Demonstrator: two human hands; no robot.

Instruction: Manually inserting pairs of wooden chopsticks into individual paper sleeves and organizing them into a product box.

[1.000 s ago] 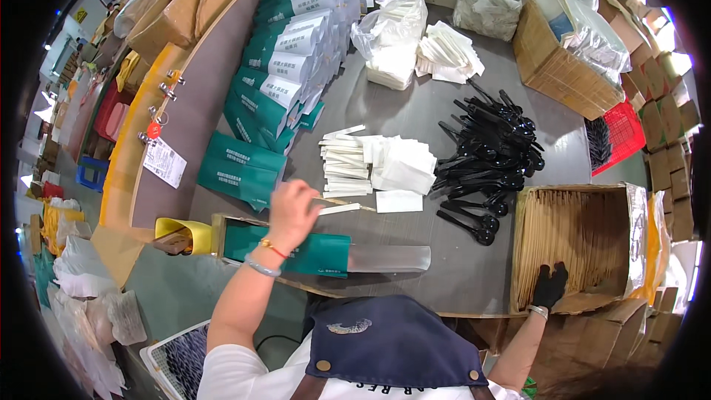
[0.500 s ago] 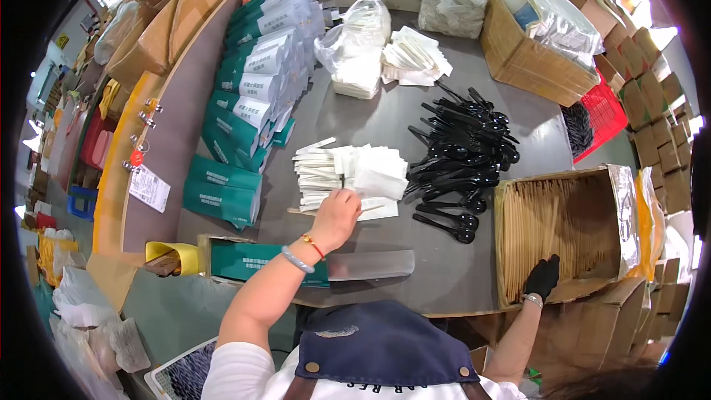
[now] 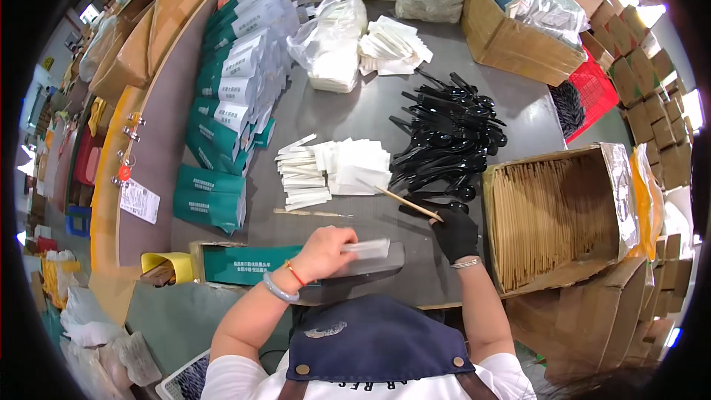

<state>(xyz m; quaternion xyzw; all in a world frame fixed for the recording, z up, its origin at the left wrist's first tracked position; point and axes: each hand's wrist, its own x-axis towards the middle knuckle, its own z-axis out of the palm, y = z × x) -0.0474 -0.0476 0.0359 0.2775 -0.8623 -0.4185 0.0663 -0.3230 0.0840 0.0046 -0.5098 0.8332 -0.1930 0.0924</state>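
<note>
My left hand (image 3: 327,253) is closed on a small whitish packet (image 3: 368,249), held just above the clear end of a green pouch (image 3: 248,263) lying near the table's front edge. My right hand (image 3: 455,234), in a black glove, grips a light wooden chopstick (image 3: 409,204); whether it is one or a pair I cannot tell. The chopstick's far tip points toward white napkins (image 3: 361,167). Beside the glove lie black plastic spoons (image 3: 450,133) in a heap. Narrow white paper packets (image 3: 302,176) sit left of the napkins. A thin tan strip (image 3: 311,212) lies in front of them.
An open cardboard box (image 3: 628,196) of wooden chopsticks stands at the right. Green and silver pouches (image 3: 235,89) line the left wall. Bagged white packets (image 3: 333,59) and another carton (image 3: 511,44) are at the back. A yellow container (image 3: 169,267) sits at the front left.
My left hand has left the white packets and come down over the pouch with a whitish packet. My right hand has moved left from the chopstick box, carrying a chopstick. The view has shifted slightly.
</note>
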